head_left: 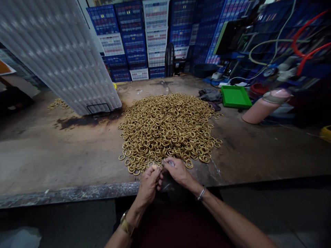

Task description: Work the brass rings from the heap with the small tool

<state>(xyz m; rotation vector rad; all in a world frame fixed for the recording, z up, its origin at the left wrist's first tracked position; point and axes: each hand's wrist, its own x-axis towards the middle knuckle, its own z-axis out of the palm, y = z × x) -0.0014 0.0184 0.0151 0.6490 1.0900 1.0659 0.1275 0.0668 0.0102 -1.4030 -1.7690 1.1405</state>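
On the table (85,158), golden rings (168,127) lie heaped; at their near edge, the right hand (178,170), curled, hold unclear, meets the left hand (150,181) pinching apparently one ring (162,166). A light, steady pinch should serve best.

Ring pile (168,124) on table (248,151), crates (134,41) behind it, tray (236,96) to right.

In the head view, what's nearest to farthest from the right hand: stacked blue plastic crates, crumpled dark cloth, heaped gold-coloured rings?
1. Heaped gold-coloured rings, just beyond the right hand.
2. Crumpled dark cloth, behind the rings, right side.
3. Stacked blue plastic crates, at the back.
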